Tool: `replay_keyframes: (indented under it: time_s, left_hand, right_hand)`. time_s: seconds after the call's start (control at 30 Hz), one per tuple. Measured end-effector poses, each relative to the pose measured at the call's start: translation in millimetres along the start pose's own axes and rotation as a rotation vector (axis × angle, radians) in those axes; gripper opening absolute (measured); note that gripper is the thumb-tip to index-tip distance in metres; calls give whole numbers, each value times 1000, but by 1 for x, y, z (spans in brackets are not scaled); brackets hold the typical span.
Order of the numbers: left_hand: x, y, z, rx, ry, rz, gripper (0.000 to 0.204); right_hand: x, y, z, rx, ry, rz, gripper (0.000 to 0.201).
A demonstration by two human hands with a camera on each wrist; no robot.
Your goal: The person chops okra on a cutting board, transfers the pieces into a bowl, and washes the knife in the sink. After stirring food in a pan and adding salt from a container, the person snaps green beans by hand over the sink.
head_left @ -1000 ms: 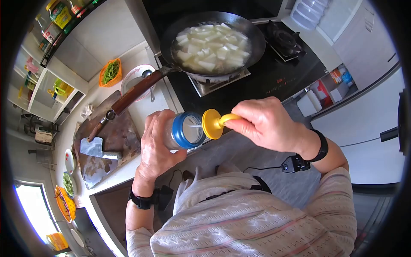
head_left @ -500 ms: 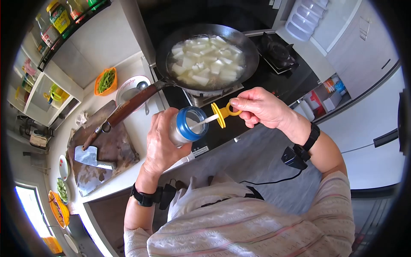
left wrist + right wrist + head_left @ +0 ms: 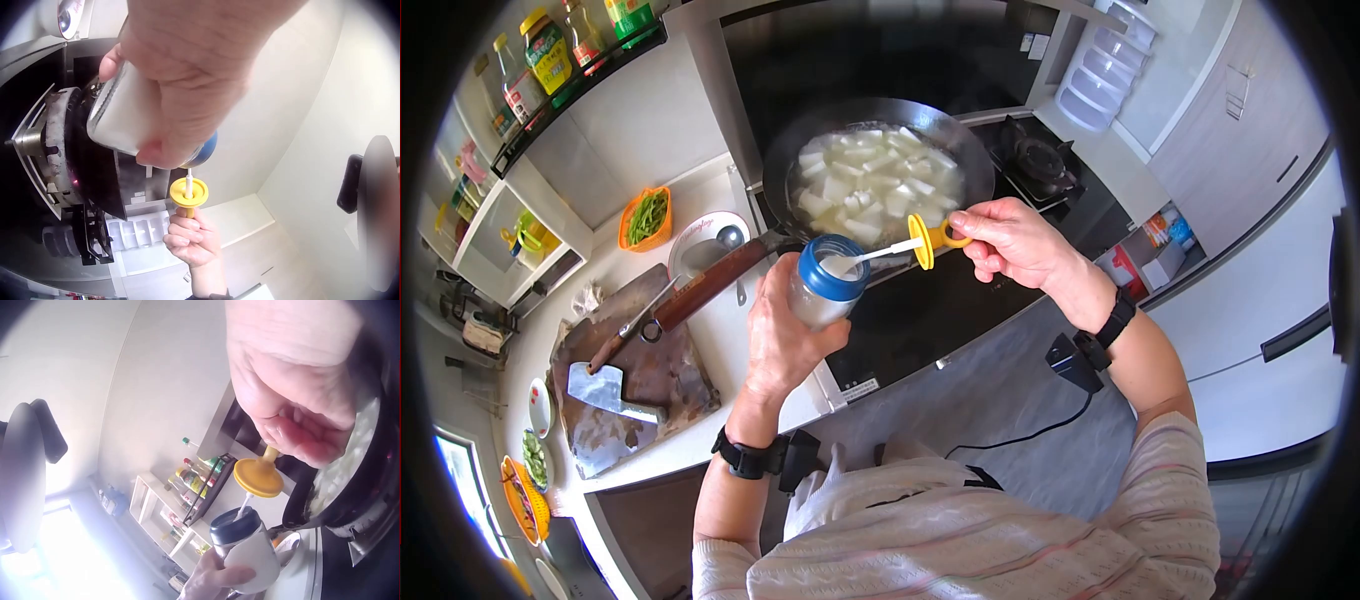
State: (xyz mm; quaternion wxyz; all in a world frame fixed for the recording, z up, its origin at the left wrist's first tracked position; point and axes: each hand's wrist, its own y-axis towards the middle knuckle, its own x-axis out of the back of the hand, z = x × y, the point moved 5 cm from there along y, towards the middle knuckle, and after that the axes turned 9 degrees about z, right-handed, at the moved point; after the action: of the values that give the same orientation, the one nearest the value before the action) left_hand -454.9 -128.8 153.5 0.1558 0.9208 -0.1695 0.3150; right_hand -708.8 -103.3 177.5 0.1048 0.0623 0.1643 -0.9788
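While the left hand (image 3: 785,335) grips the jar (image 3: 824,283) at frame centre, the right hand (image 3: 1010,243) pinches the yellow-handled spoon (image 3: 905,247), lying crosswise, bowl in the jar mouth.

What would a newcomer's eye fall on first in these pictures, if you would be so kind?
Most likely the bright yellow lid with its small white spoon, pinched by the right hand and dipping into the blue-rimmed jar that the left hand grips in front of the stove. Just behind them sits the dark wok full of white chunks in liquid, and to the left a cleaver lies on a worn chopping board.
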Motion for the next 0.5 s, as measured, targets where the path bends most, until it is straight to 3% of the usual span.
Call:
replay_keyframes:
  time_s: [0.37,0.43,0.5]
  left_hand:
    - [1,23,11,92,-29,-120,79]
    - [3,19,11,80,-56,-113,78]
    - [6,11,10,69,-81,-101,77]
  right_hand:
    - [47,27,26,50,199,-61,16]
    - [66,39,31,47,298,-101,17]
    - [82,43,38,92,156,-243,19]
